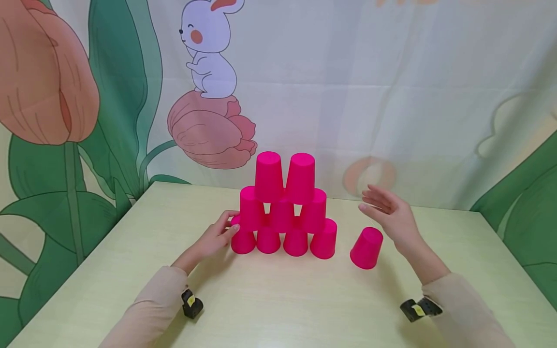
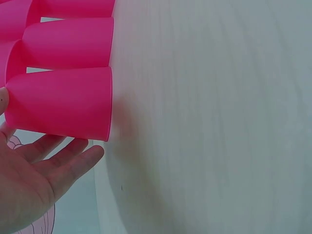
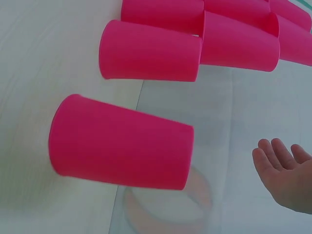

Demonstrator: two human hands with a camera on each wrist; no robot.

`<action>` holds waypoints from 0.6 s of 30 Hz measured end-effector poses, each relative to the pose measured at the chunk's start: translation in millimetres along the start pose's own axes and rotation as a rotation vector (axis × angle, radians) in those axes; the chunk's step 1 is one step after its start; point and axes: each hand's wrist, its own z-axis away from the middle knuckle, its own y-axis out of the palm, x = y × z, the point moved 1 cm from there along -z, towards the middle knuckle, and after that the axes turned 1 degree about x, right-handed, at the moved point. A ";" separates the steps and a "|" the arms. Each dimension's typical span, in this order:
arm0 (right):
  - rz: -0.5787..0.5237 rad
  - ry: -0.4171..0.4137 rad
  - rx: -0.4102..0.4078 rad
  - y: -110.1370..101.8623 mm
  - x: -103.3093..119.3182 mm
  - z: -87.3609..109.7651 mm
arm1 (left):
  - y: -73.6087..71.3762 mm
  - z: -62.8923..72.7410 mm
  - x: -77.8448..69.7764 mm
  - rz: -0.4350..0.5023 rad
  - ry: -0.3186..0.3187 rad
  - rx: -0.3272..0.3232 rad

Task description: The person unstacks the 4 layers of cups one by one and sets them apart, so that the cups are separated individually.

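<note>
In the head view, pink cups stand upside down in a stepped stack: several in the bottom row, three above, two (image 1: 300, 179) on top. My left hand (image 1: 219, 237) is at the leftmost bottom cup (image 1: 243, 243), thumb by its upper end and the other fingers along its outer side. The left wrist view shows those fingers (image 2: 73, 168) spread and fairly straight beside the cup (image 2: 61, 103). A single cup (image 1: 367, 248) stands upside down on the table, right of the stack. Behind and right of it my right hand (image 1: 393, 215) is raised, holding nothing, fingers loosely extended.
The pale table (image 1: 278, 304) extends in front of the cups. A printed curtain (image 1: 391, 96) with a rabbit and tulips hangs behind the table's far edge. Black wrist cameras are strapped at the left sleeve (image 1: 148, 299) and the right sleeve (image 1: 461, 304).
</note>
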 end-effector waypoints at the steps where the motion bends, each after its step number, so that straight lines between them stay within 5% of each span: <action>1: -0.013 -0.005 -0.007 1.6 1.4 -0.6 | 0.1 -0.1 0.3 0.000 -0.001 0.000; 18: -0.189 -0.074 -0.032 27.3 22.1 -17.2 | 0.6 -1.4 1.7 -0.009 0.007 -0.003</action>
